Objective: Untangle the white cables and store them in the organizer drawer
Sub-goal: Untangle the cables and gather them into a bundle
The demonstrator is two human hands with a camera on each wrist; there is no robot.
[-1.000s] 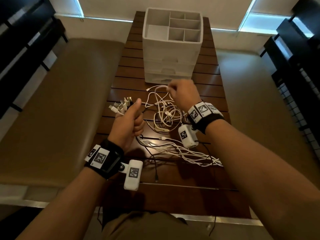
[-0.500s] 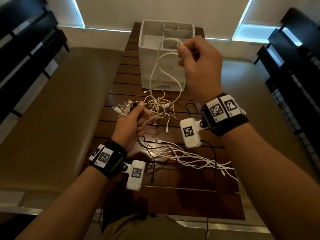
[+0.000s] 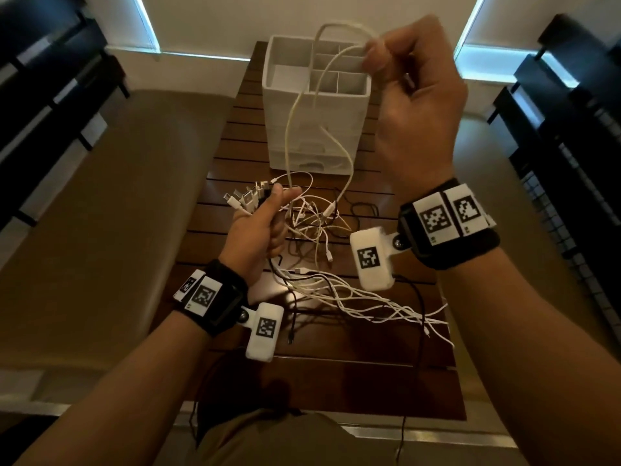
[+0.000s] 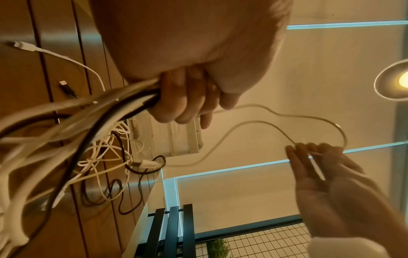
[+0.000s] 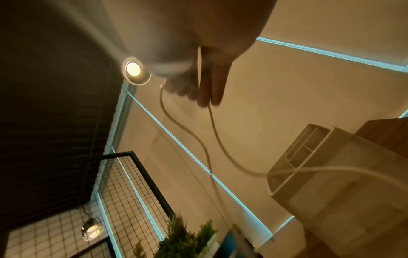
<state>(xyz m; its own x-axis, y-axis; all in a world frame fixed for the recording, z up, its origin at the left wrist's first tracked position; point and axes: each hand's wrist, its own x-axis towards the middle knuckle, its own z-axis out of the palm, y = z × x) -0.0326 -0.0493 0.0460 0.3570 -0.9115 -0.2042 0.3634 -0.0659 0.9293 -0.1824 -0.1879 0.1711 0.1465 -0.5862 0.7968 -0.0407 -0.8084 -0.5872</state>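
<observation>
While my left hand (image 3: 258, 230) holds its grip closed around a bundle of cable ends (image 3: 247, 196) above the tabletop (image 3: 336, 381), my right hand (image 3: 415, 105) pinches one white cable (image 3: 292, 122) raised in a loop before the organizer (image 3: 316, 129), its lower length running into the tangle (image 3: 312, 223).

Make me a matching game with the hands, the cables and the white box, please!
Things:
1. left hand
2. right hand
3. organizer
4. black cable

States:
A. lies on the table
B. pinches one raised white cable
C. grips a bundle of plug ends
D. stands at the table's far end, drawers closed

Pairs: 1-C, 2-B, 3-D, 4-A
</observation>
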